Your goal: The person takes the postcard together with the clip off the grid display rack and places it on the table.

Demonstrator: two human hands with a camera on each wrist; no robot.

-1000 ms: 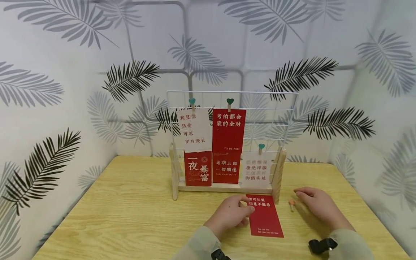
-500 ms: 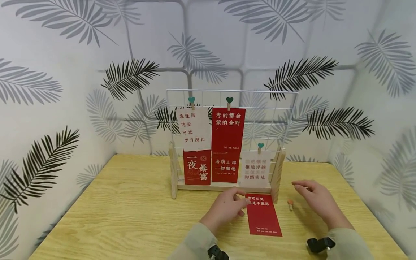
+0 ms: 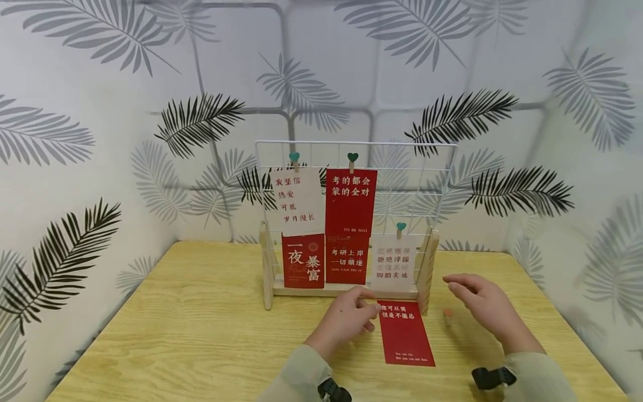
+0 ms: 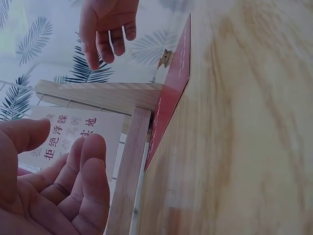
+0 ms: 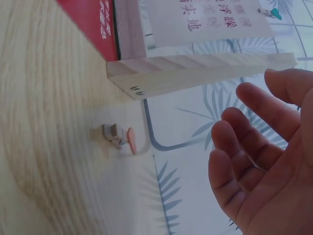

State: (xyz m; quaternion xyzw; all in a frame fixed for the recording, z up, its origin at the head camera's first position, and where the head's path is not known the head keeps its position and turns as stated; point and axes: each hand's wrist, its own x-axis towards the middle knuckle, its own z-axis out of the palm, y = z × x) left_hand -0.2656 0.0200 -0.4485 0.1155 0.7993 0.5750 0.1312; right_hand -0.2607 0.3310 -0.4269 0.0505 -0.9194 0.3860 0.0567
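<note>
A red card (image 3: 406,335) with white lettering lies flat on the wooden table, in front of the rack's right foot. My left hand (image 3: 346,317) hovers just left of the card's upper edge, fingers loosely bent around nothing. In the left wrist view the palm of this left hand (image 4: 63,181) shows bare. To the right, my right hand (image 3: 484,307) is held over the table, its fingers relaxed and holding nothing. A small wooden clothespin (image 5: 115,135) with an orange top lies on the table between the card and the right hand (image 5: 269,152).
A white wire grid rack (image 3: 442,167) on wooden feet (image 3: 427,273) stands behind the hands. Red and white cards hang on it, among them a white card (image 3: 393,262) at lower right. Heart-topped clothespins, one dark green clothespin (image 3: 353,158) included, hold some. Leaf-patterned walls stand behind.
My left hand has drawn slightly left, off the red card it overlapped before. The right hand has shifted slightly up and left. The card and orange-topped clothespin stay on the table.
</note>
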